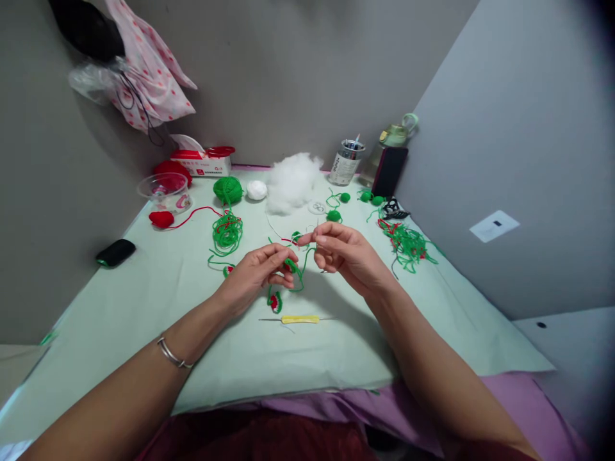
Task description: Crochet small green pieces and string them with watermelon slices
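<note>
Between the thumb and fingers of my left hand (262, 272) is a small green crochet piece (290, 265), with a green yarn tail hanging below it. My right hand (348, 253) is raised just to the right, thumb and fingertips pinched together; whatever they hold is too fine to make out. A thin white strand runs near those fingertips. Below my hands on the cloth lie a small red and green crochet piece (274, 303) and a yellow-handled crochet hook (300, 319). Another red and green piece (228, 271) is partly visible left of my left hand.
Behind are a green yarn ball (228, 190), a white yarn ball (256, 189), fluffy stuffing (294, 182) and a can of tools (346, 163). A phone (390, 171) leans on a bottle (372, 168). Tangled yarn (410, 246) lies right, a black case (116, 253) left.
</note>
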A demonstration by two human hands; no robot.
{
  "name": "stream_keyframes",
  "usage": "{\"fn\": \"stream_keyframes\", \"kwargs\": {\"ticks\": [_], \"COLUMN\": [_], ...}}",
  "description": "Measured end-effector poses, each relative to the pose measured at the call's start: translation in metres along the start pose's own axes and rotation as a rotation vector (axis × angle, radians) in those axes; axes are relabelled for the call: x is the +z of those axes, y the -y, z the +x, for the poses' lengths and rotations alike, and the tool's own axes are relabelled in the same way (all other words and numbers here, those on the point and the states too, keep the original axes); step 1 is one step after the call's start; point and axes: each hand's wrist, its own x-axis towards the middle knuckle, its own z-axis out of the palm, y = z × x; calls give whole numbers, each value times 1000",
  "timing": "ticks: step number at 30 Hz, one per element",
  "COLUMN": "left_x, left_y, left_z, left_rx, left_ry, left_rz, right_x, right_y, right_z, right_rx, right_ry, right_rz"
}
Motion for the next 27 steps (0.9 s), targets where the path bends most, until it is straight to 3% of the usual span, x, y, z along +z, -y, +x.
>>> {"fn": "stream_keyframes", "kwargs": {"ticks": [6, 15, 21, 27], "left_x": [3, 4, 1, -1], "left_y": [2, 6, 4, 1], "left_z": [-1, -1, 0, 1], "left_rx": [-6, -14, -14, -41], "left_ry": [13, 25, -20, 14], "left_rz": [15, 25, -40, -126], "right_x": [5, 14, 11, 7], "right_y": [-12, -21, -19, -7], "right_z": [3, 3, 2, 1], "right_rx": [-16, 6, -47, -28], "right_ry": [-98, -51, -66, 38], "right_rz": [-62, -150, -25, 69]}}
